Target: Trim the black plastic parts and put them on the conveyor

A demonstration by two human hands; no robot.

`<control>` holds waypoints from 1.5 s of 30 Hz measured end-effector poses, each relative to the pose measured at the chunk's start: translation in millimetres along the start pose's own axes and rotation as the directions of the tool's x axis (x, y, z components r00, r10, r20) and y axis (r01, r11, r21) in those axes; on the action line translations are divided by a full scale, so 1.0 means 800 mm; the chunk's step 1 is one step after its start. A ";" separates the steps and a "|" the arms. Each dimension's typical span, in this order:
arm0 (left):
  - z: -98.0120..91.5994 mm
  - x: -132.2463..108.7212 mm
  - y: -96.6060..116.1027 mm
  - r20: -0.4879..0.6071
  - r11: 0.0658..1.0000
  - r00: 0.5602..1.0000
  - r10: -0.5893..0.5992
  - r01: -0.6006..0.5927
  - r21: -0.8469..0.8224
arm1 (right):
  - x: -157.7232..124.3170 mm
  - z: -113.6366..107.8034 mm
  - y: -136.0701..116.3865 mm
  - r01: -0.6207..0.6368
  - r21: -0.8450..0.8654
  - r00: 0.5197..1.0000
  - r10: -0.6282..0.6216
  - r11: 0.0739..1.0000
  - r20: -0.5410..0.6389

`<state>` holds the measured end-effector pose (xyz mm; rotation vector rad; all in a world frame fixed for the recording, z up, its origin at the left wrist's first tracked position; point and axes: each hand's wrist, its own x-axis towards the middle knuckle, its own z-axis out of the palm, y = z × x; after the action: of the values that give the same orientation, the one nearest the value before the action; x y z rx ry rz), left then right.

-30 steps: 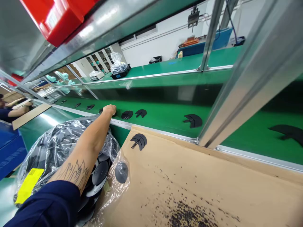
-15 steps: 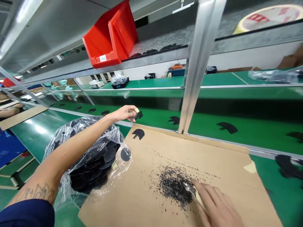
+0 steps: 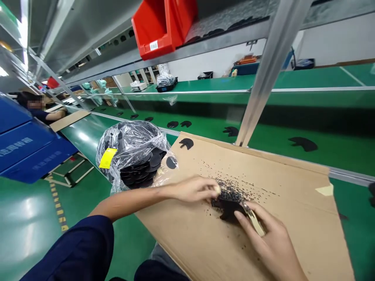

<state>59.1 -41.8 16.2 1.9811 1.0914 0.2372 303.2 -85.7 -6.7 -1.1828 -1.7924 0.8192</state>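
Note:
A flat black curved piece (image 3: 230, 208) is held low over a heap of black crumbs (image 3: 233, 193) on a sheet of brown cardboard (image 3: 193, 234). My left hand (image 3: 196, 189), with a cream cover on a fingertip, has its fingers closed at the piece's left end. My right hand (image 3: 271, 234) grips a small tool (image 3: 254, 220) with a metal tip and a cream-coloured part, its tip at the piece's right edge. The right thumb lies against the piece. Another curved black piece (image 3: 186, 143) lies at the cardboard's far left corner.
To the left stands a clear plastic bag (image 3: 131, 132) of black discs, with one loose disc (image 3: 171, 162) beside it. Several curved pieces (image 3: 303, 143) lie along the green strip behind. A metal post (image 3: 259, 91) and a red bin (image 3: 159, 48) are ahead. Another person (image 3: 38, 109) sits far left.
My left hand has come back from the green strip to the crumb heap. A curved black piece is now between both hands. The view has shifted left.

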 end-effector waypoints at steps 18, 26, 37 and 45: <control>-0.094 -0.039 -0.084 -0.438 0.526 0.860 -0.263 0.508 0.682 | 0.004 -0.001 -0.020 -0.280 0.218 0.950 0.303 0.935 -0.076; -0.097 -0.107 -0.021 -0.470 0.780 0.877 0.100 0.224 0.584 | -0.001 -0.003 -0.019 -0.414 0.381 0.898 0.439 0.827 0.023; 0.043 -0.013 0.017 -0.519 0.741 0.534 0.667 -0.545 0.391 | -0.003 0.008 -0.021 -0.516 0.656 0.829 0.514 0.551 0.221; 0.048 -0.011 -0.011 -0.472 0.726 0.561 0.679 -0.425 0.540 | -0.005 0.008 -0.014 -0.502 0.595 0.836 0.529 0.628 0.146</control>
<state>68.3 -68.5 -12.6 2.6645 0.8750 1.2453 293.5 -94.0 -1.2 -1.2436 -0.9769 1.5632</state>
